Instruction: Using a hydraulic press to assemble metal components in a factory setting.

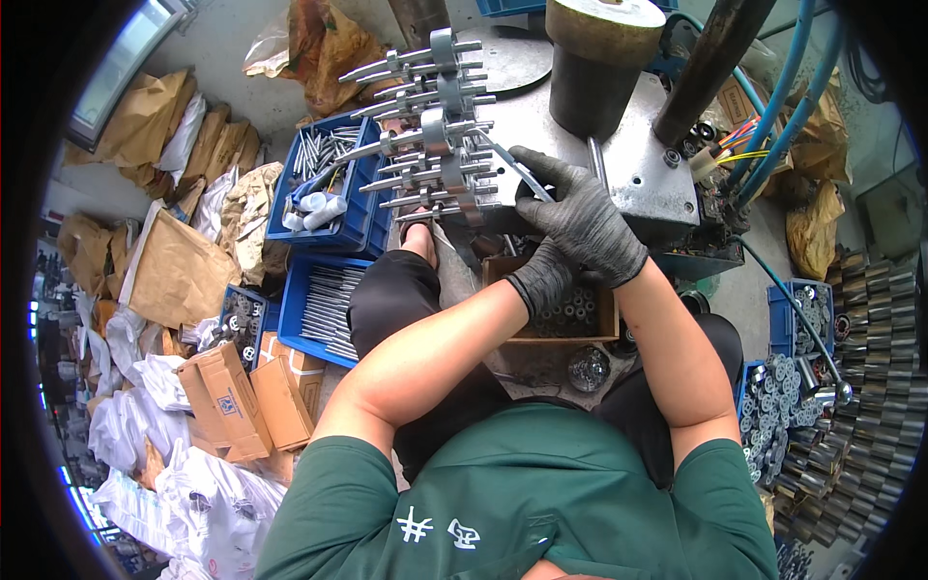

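Note:
My right hand (592,217), in a dark grey glove, is closed around a slim, pale metal tool (522,172) that looks like tweezers. The tool slants up and left toward a row of shafts with thick metal cores (447,130), which stand at the left edge of a steel press table (643,174). Gloved the same way, my left hand (543,278) lies beneath the right one. Its fingers are mostly hidden there. Below both hands is a wooden box (565,338) with small ring-shaped parts (578,307) inside.
A thick dark press column (601,77) rises beyond my hands, with blue hoses (788,106) to its right. Blue bins of metal shafts (332,304) and white pieces (319,208) stand at the left, near cardboard boxes (227,401). Stacked metal cylinders (870,367) fill the far right.

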`<state>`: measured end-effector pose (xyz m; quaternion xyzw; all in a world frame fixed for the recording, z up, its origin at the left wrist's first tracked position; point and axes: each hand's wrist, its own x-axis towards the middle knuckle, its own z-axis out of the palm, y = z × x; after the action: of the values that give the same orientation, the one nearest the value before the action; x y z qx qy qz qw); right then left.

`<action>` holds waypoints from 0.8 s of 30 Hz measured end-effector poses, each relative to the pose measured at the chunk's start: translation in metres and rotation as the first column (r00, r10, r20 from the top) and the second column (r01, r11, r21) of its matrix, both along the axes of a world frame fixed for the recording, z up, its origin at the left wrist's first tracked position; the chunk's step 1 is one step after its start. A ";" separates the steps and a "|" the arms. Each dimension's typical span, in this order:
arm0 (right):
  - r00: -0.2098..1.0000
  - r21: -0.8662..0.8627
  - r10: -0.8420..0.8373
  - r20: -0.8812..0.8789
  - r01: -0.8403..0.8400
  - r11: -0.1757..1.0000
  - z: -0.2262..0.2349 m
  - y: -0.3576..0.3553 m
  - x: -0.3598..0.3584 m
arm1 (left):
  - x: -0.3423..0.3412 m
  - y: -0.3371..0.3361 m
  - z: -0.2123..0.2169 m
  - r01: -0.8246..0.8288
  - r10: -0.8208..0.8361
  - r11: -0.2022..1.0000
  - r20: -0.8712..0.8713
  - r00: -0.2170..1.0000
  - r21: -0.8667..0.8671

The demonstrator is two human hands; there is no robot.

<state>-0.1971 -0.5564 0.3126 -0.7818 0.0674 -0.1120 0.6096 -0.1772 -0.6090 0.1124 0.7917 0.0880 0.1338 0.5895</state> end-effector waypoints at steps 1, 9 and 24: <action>1.000 0.000 0.006 0.001 -0.006 1.000 -0.002 0.003 0.002 | 0.003 0.003 -0.006 0.005 -0.005 1.000 -0.009 1.000 -0.022; 0.977 -0.133 -0.051 0.205 0.079 0.988 -0.022 0.008 0.005 | -0.018 0.033 0.092 -0.010 0.014 0.945 0.010 1.000 -0.327; 0.964 0.185 -0.257 0.064 0.242 0.953 -0.016 -0.050 -0.045 | 0.020 0.122 0.105 0.452 -0.981 0.142 -0.064 0.184 -0.881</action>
<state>-0.2417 -0.6061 0.2970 -0.7046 0.1486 -0.2158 0.6594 -0.1572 -0.4866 0.2174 0.4012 -0.1077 -0.5354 0.7354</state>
